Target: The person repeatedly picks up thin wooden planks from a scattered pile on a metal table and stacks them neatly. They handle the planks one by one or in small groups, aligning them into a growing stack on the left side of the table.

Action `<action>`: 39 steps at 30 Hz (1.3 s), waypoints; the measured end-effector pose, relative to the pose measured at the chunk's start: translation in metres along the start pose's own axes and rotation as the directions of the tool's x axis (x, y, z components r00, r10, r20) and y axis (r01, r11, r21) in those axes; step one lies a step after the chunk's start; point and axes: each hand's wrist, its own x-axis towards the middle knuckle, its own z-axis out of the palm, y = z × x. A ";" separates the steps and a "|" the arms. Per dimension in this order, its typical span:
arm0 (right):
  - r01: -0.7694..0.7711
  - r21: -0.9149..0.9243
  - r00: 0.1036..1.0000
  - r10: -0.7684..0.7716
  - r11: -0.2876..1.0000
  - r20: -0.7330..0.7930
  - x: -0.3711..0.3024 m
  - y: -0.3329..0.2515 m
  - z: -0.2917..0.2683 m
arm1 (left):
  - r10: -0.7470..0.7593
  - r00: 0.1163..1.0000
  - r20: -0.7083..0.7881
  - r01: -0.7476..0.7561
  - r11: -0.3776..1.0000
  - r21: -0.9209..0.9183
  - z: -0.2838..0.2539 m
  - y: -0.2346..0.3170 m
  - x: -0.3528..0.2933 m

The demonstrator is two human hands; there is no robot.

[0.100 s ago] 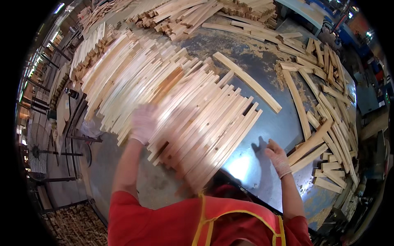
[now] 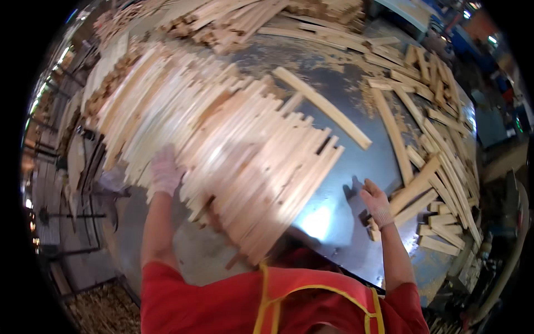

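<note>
My left hand [image 2: 166, 170], in a pale glove, lies with its fingers stretched out against the near ends of a broad row of wooden slats [image 2: 267, 150]. The slats lie side by side, slanting, with uneven ends. To the right, my gloved right hand [image 2: 375, 199] hovers over the bare metal tabletop [image 2: 328, 192], holding nothing, its fingers loosely bent and apart. A dark shadow of it falls on the metal. Near its wrist is a thick wooden piece [image 2: 416, 185] belonging to the right-hand pile.
A single slat [image 2: 322, 106] lies apart beyond the row. Loose wood pieces [image 2: 439, 139] are heaped along the right side. Stacked slats [image 2: 233, 22] and sawdust [image 2: 311, 54] lie at the far side. A fan [image 2: 47, 197] stands at the left.
My left hand has slid leftward along the slat ends, out of a motion blur. The right hand stays nearly in place. The whole view has shifted slightly.
</note>
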 end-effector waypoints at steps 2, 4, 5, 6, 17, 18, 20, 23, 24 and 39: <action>0.068 -0.184 0.995 -0.081 0.980 -0.065 0.038 0.003 -0.008 | -0.084 0.996 0.022 0.084 0.996 0.008 -0.037 0.043 0.007; 0.086 -0.704 0.914 -0.337 0.705 -0.226 0.061 -0.014 -0.047 | 0.095 0.989 0.114 -0.073 0.980 -0.184 -0.057 0.138 -0.013; 0.037 -0.775 0.885 -0.380 0.631 -0.268 0.081 -0.020 -0.060 | 0.213 0.973 -0.090 -0.231 0.929 -0.291 -0.032 0.170 -0.040; -0.019 -0.830 0.854 -0.423 0.557 -0.303 0.099 -0.020 -0.069 | 0.302 0.906 -0.296 -0.397 0.847 -0.354 -0.006 0.201 -0.064; 0.187 -0.651 0.878 -0.423 0.735 -0.225 0.191 -0.039 -0.061 | 0.484 0.875 0.013 -0.428 0.786 -0.446 -0.073 0.332 -0.090; 0.246 -0.630 0.875 -0.448 0.737 -0.182 0.202 -0.044 -0.038 | 0.485 0.874 -0.022 -0.450 0.792 -0.414 -0.072 0.333 -0.089; 0.379 -0.609 0.862 -0.506 0.697 -0.042 0.206 -0.075 0.004 | 0.494 0.869 -0.037 -0.470 0.797 -0.380 -0.074 0.335 -0.088; 0.284 -0.788 0.947 -0.289 0.546 0.141 0.218 -0.097 0.012 | 0.505 0.861 -0.067 -0.490 0.786 -0.377 -0.082 0.338 -0.079; 0.264 -0.739 0.956 -0.270 0.620 0.115 0.211 -0.101 0.011 | 0.496 0.866 -0.071 -0.479 0.779 -0.404 -0.080 0.336 -0.081; -0.146 0.491 0.975 0.210 0.859 -0.077 -0.073 0.044 -0.007 | 0.353 0.877 -0.325 -0.479 0.691 -0.542 -0.036 0.309 -0.114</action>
